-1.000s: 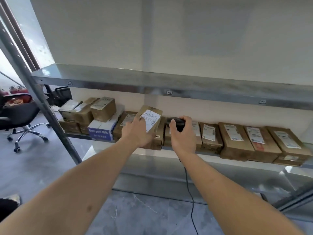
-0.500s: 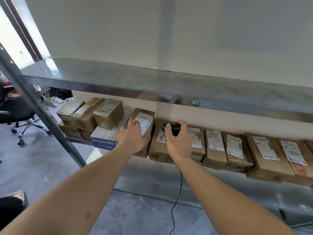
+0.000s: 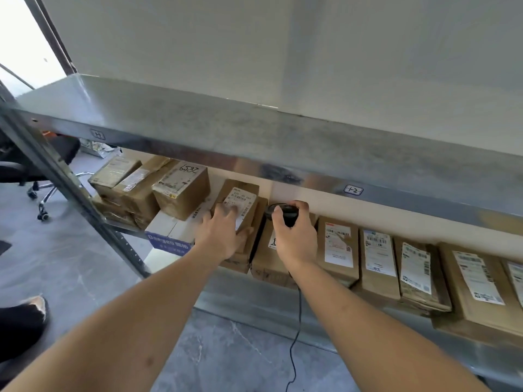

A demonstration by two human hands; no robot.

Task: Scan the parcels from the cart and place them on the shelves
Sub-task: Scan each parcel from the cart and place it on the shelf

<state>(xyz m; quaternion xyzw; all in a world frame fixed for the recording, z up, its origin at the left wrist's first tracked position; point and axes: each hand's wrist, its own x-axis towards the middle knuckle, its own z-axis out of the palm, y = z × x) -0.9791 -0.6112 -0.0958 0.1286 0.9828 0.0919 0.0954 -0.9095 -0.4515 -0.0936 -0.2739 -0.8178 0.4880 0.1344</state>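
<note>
Cardboard is what fills the head view: a row of parcels along the lower shelf, under the bare metal top shelf. The left hand lies on the upper face of one labelled parcel, fingers spread fairly straight over its white label, thumb along the near right edge. It reads as pressing or steadying, not a closed grip. The parcel stands on the lower shelf with its long axis running from near to far, tilted so the label faces up and towards the camera. It sits between a blue-and-white box on its left and another brown box on its right.

The right hand is just right of the left one, fingers curled firmly round a black scanner whose cable hangs down to the floor. The scanner's head points far, towards the wall and the shelf edge.

My reading: the parcel lies directly under and ahead of the left hand, which is the nearer one, so a push along the long axis towards the wall would seat it. The right hand only has to keep the scanner out of the way.
</note>
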